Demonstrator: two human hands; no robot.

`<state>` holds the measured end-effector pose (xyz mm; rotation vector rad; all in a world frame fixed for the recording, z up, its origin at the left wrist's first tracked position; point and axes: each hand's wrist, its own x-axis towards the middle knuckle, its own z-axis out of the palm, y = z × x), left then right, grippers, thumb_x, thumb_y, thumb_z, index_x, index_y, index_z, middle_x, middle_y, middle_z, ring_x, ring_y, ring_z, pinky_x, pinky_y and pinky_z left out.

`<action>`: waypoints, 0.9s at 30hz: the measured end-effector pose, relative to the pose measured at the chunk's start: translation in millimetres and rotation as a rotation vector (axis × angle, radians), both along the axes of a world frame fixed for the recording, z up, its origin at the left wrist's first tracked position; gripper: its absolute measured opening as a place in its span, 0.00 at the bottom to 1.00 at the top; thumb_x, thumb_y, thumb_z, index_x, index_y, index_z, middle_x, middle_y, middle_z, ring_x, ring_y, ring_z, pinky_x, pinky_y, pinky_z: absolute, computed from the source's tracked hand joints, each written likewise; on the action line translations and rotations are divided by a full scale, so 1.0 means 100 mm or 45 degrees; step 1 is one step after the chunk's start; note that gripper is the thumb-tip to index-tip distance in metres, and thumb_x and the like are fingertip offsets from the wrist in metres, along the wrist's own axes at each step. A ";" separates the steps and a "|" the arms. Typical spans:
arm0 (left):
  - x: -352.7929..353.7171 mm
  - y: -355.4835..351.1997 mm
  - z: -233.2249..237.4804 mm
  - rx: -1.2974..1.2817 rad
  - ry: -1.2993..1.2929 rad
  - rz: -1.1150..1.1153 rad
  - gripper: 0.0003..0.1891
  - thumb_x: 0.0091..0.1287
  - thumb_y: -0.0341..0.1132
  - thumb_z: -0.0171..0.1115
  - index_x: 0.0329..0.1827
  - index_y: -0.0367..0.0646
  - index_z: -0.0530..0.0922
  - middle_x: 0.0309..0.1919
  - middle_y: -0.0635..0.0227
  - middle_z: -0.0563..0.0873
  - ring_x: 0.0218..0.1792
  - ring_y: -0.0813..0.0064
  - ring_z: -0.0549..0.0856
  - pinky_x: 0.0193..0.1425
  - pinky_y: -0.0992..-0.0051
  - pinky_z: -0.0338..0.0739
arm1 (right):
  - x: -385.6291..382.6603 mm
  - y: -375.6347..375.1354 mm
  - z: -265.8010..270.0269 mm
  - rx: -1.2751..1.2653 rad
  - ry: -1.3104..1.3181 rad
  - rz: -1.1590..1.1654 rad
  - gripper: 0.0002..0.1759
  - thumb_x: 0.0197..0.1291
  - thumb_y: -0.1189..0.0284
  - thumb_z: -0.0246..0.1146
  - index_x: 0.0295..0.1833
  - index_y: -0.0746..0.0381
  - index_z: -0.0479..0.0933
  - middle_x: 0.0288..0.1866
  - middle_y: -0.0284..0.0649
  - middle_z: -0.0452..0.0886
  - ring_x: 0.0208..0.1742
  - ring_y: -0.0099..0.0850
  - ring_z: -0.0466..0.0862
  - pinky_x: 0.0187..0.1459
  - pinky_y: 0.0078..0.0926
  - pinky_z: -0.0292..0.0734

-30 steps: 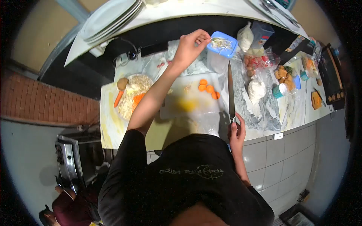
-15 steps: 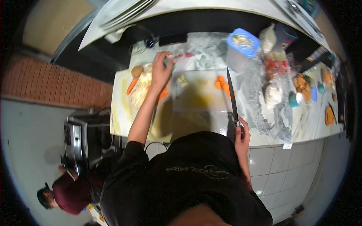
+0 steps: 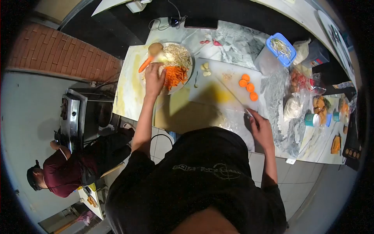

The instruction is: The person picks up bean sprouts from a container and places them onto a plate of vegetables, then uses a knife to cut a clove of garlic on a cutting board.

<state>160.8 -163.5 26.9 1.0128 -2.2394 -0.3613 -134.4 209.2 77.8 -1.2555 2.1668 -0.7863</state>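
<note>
My left hand (image 3: 155, 80) is over the near left side of a plate (image 3: 191, 74), its fingers bent and the thumb apart, beside a whole carrot (image 3: 145, 64). Shredded carrot (image 3: 176, 77) and bean sprouts (image 3: 177, 54) fill much of the plate; a round brown item (image 3: 155, 48) sits at its far edge. My right hand (image 3: 261, 128) is closed round the handle of a knife (image 3: 235, 96), whose blade reaches over the white cutting board (image 3: 233, 70). Carrot slices (image 3: 250, 87) and garlic cloves (image 3: 205, 69) lie on the board. My left fingertips are partly hidden.
A blue-rimmed plastic container (image 3: 272, 58) stands behind the board. Bags, including one of white contents (image 3: 293, 108), and jars (image 3: 312, 120) line the right. Shallots (image 3: 217, 43) and a phone (image 3: 200, 22) lie at the back. Another person (image 3: 60, 171) is at a stove (image 3: 74, 113) on the left.
My left hand has come down from above the plate's far right side to its near left. The knife has swung from pointing away to slanting left over the board. The view has shifted.
</note>
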 end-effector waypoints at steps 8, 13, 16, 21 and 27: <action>-0.27 -0.25 0.16 -0.086 -0.034 -0.061 0.14 0.64 0.30 0.71 0.52 0.43 0.84 0.52 0.58 0.83 0.57 0.50 0.79 0.64 0.56 0.73 | 0.12 -0.03 0.05 -0.162 -0.128 -0.118 0.20 0.71 0.74 0.60 0.67 0.58 0.80 0.32 0.52 0.79 0.21 0.29 0.69 0.31 0.31 0.72; -0.45 -0.40 0.14 -0.079 -0.162 -0.145 0.11 0.62 0.32 0.73 0.48 0.46 0.87 0.51 0.58 0.85 0.56 0.52 0.80 0.64 0.58 0.73 | 0.25 0.01 0.01 -0.159 -0.218 -0.140 0.20 0.72 0.75 0.59 0.67 0.59 0.80 0.40 0.48 0.86 0.22 0.26 0.70 0.31 0.29 0.72; -0.53 -0.40 0.15 -0.051 -0.252 -0.116 0.10 0.61 0.31 0.73 0.44 0.43 0.86 0.50 0.60 0.84 0.55 0.52 0.80 0.63 0.57 0.74 | 0.29 0.04 -0.03 -0.151 -0.279 -0.171 0.21 0.72 0.76 0.58 0.69 0.58 0.78 0.35 0.40 0.81 0.25 0.21 0.65 0.30 0.22 0.65; -0.52 -0.40 0.09 -0.012 -0.253 -0.124 0.07 0.60 0.30 0.73 0.40 0.42 0.85 0.47 0.59 0.84 0.55 0.52 0.80 0.63 0.57 0.74 | 0.33 0.06 0.01 -0.098 -0.268 -0.182 0.19 0.72 0.74 0.59 0.66 0.57 0.81 0.50 0.50 0.89 0.23 0.31 0.79 0.33 0.29 0.76; -0.45 -0.49 0.07 0.201 -0.013 -0.161 0.03 0.65 0.27 0.69 0.40 0.40 0.84 0.41 0.59 0.86 0.43 0.62 0.84 0.53 0.67 0.78 | 0.32 0.07 0.04 -0.043 -0.339 -0.177 0.19 0.72 0.74 0.59 0.66 0.58 0.80 0.56 0.52 0.88 0.25 0.32 0.82 0.35 0.30 0.78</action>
